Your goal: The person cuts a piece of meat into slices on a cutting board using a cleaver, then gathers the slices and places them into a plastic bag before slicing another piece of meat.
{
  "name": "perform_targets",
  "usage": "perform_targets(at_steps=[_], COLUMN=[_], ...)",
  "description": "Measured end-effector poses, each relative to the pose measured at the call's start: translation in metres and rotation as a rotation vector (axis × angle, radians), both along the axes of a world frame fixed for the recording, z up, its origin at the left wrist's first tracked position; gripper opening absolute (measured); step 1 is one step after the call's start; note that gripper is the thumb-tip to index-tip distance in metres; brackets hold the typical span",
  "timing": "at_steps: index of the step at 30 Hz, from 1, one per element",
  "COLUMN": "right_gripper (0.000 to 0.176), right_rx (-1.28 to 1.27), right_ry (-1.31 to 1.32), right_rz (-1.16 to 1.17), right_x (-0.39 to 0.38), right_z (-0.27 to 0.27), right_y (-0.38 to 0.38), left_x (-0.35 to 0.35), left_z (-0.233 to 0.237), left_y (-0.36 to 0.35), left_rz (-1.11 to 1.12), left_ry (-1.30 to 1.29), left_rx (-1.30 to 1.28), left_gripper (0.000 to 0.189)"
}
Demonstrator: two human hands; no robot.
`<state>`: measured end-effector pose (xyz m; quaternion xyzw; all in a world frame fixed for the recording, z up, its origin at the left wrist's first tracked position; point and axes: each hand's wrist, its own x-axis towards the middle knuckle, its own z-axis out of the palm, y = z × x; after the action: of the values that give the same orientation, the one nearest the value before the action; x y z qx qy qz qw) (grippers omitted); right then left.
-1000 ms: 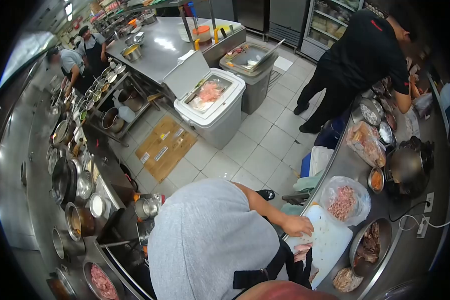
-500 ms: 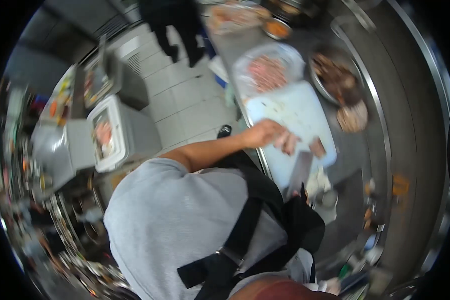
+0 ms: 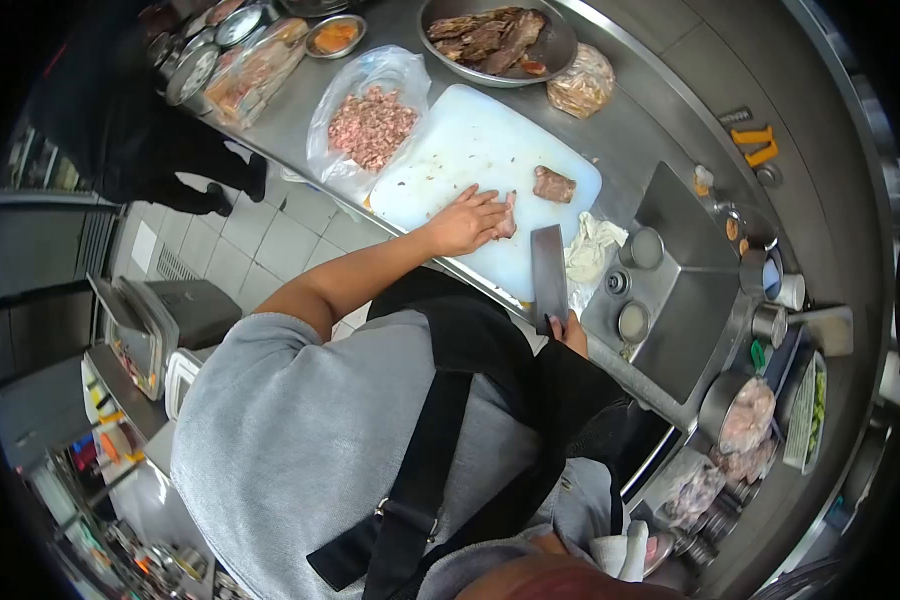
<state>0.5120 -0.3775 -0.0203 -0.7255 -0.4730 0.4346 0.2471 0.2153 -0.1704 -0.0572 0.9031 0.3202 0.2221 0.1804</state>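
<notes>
Meat piece (image 3: 507,217) lies on a white cutting board (image 3: 450,145), near its front edge, partly covered by the fingertips of the left hand (image 3: 465,222). That grip is loose and flattish, fingers extended with small gaps. The right hand (image 3: 570,335) has its grip closed on the handle of a cleaver (image 3: 548,268), whose broad blade shows over the board's front right corner; whether they touch, I cannot tell. A second chunk (image 3: 554,185) sits near the board's right edge. Beside that edge, a crumpled cloth (image 3: 592,246) lies next to the sink (image 3: 690,330). On the steel desk (image 3: 620,190), a bag of diced meat (image 3: 373,128) adjoins the board's left edge, and a bowl of browned meat (image 3: 495,40) stands by the far edge.
</notes>
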Motion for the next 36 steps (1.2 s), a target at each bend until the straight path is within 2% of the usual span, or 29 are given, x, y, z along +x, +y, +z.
perform_targets(at_steps=[2, 10, 13, 16, 22, 26, 28, 36], right_gripper=[0.032, 0.029, 0.028, 0.027, 0.028, 0.029, 0.03, 0.028], right_rx=[0.02, -0.017, -0.004, 0.007, 0.088, 0.026, 0.052, 0.012], right_ry=[-0.277, -0.322, -0.356, -0.367, -0.377, -0.324, -0.363, -0.362], right_rz=[0.04, -0.064, -0.09, -0.096, -0.044, -0.044, -0.001, 0.065], right_x=[-0.04, -0.091, -0.102, -0.107, -0.104, -0.096, -0.092, -0.09], right_z=[0.057, 0.048, 0.055, 0.067, 0.057, 0.055, 0.051, 0.047], right_y=[0.017, 0.027, 0.033, 0.041, 0.07, 0.073, 0.07, 0.073], left_x=[0.004, -0.001, -0.003, 0.002, 0.004, 0.002, 0.002, -0.004], left_z=[0.002, -0.002, -0.009, -0.009, -0.009, -0.005, -0.003, 0.001], left_y=[0.002, 0.021, 0.04, 0.055, 0.064, 0.059, 0.054, 0.041], left_rz=[-0.026, -0.141, -0.122, 0.004, -0.133, -0.088, -0.01, -0.151], left_ry=[0.002, -0.08, -0.187, -0.367, -0.31, -0.281, -0.403, -0.272], left_rx=[-0.01, -0.048, -0.136, -0.117, -0.153, -0.136, -0.052, -0.06], left_gripper=[0.036, 0.035, 0.034, 0.035, 0.029, 0.024, 0.023, 0.019])
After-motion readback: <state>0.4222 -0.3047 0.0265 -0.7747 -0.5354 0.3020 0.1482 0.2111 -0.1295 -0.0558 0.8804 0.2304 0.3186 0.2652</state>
